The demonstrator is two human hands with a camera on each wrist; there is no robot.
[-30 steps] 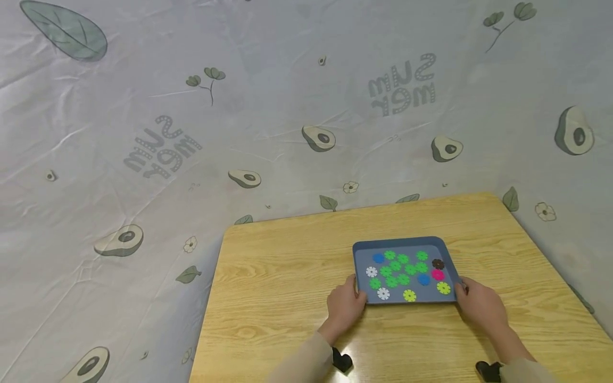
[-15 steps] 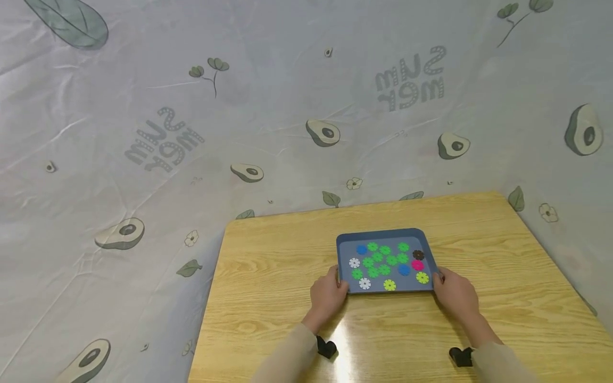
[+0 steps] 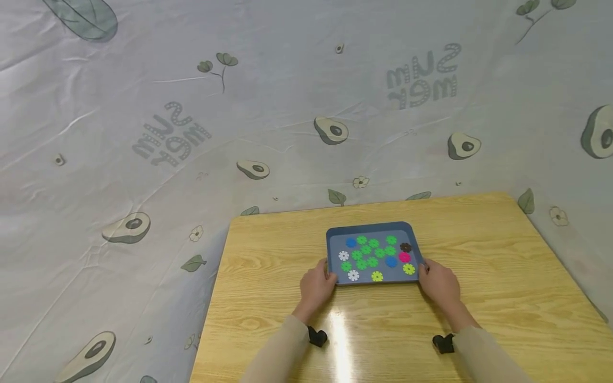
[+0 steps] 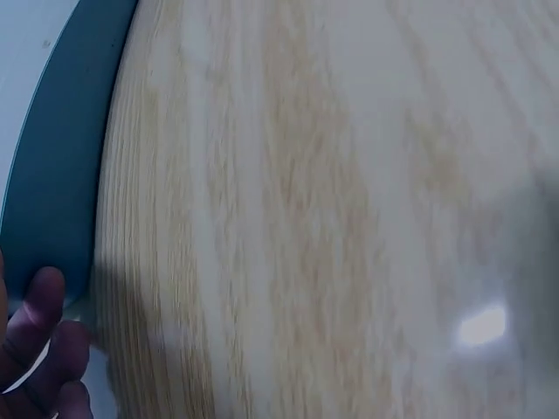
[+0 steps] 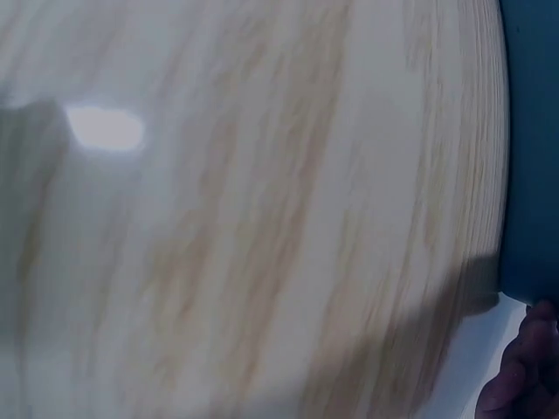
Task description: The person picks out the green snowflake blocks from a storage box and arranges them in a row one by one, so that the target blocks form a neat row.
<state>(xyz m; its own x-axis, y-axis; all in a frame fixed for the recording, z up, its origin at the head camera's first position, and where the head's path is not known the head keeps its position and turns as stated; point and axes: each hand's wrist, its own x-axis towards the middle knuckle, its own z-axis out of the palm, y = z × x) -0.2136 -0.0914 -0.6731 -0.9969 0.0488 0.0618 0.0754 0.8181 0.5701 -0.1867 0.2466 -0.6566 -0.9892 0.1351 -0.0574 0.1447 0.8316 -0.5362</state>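
Note:
A shallow blue-grey tray [image 3: 370, 230] is held by both hands at its near corners. My left hand [image 3: 316, 285] grips the near left corner, thumb over the rim; in the left wrist view its fingertips [image 4: 45, 292] lie against the tray's side [image 4: 65, 148]. The right hand [image 3: 441, 283] grips the near right corner the same way. Flat notched plastic discs lie in the tray: several green discs [image 3: 372, 261], two blue, two white, two yellow, a pink disc [image 3: 404, 257] and a brown disc [image 3: 405, 247].
The wooden table [image 3: 268, 266] extends around the tray, its back edge along a pale curtain [image 3: 287, 96] printed with avocados and leaves. Both wrists carry a black strap mount [image 3: 317, 336]. Light glares off the tabletop near the front.
In the head view the tray and both hands have shifted left and slightly up, while the curtain prints drift right. The grip on the tray stays the same.

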